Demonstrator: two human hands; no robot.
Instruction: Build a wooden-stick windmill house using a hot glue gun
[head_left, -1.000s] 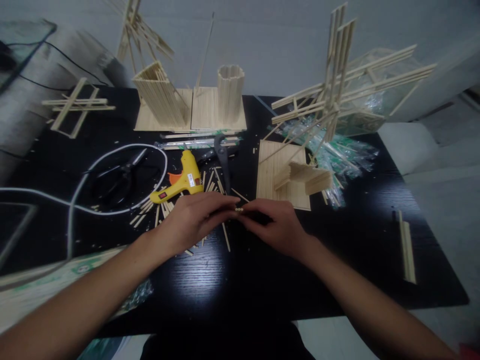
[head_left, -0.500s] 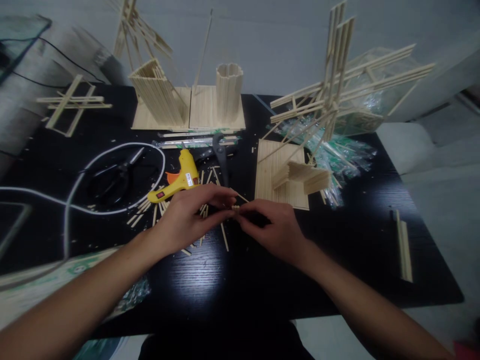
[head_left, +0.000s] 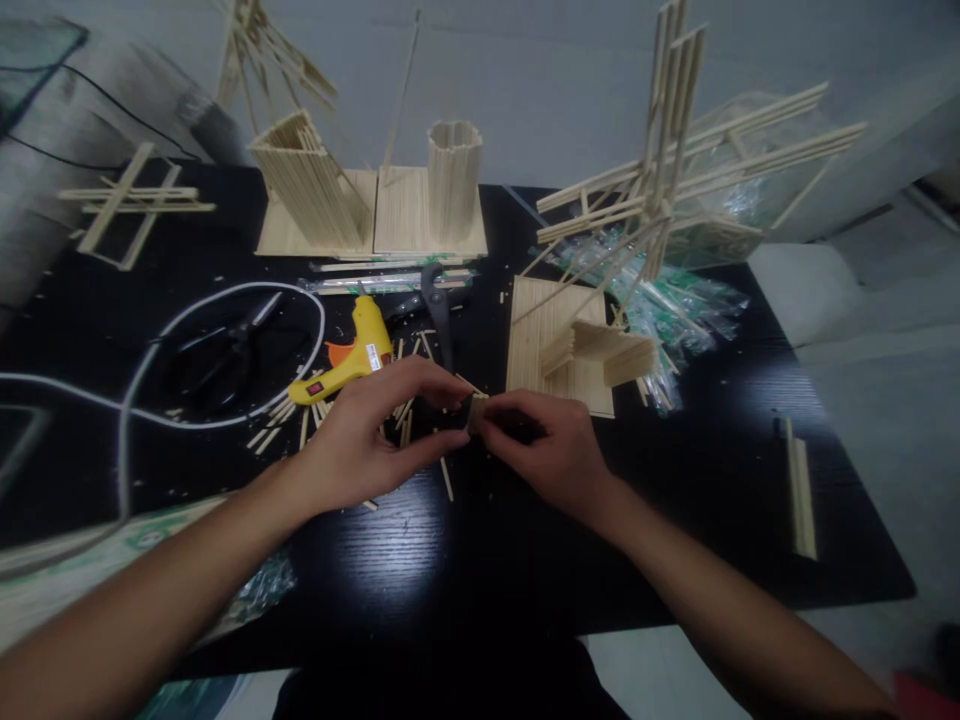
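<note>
Between my two hands, above the middle of the black table, is a small piece of short wooden sticks [head_left: 475, 412] side by side. My right hand [head_left: 544, 440] pinches its right side between thumb and fingers. On the other side, my left hand [head_left: 382, 425] curls round it, thumb and fingertips at its left edge. Part of the piece is hidden by the fingers. Loose cut sticks [head_left: 405, 425] lie scattered under and behind my left hand. Just beyond it a yellow glue gun [head_left: 341, 360] rests on its side.
Dark-handled cutters [head_left: 439, 315] lie behind the hands, scissors [head_left: 240, 340] inside a white cable loop [head_left: 322, 320]. A stick windmill model [head_left: 562, 340] stands right; a slanted stick tower [head_left: 311, 185] and a round one [head_left: 454, 185] stand behind. Sticks [head_left: 801, 495] lie far right on the table [head_left: 675, 480].
The small stick piece has been turned, so its flat side shows more instead of the stick ends. My left fingers have spread slightly apart. The view has shifted a little.
</note>
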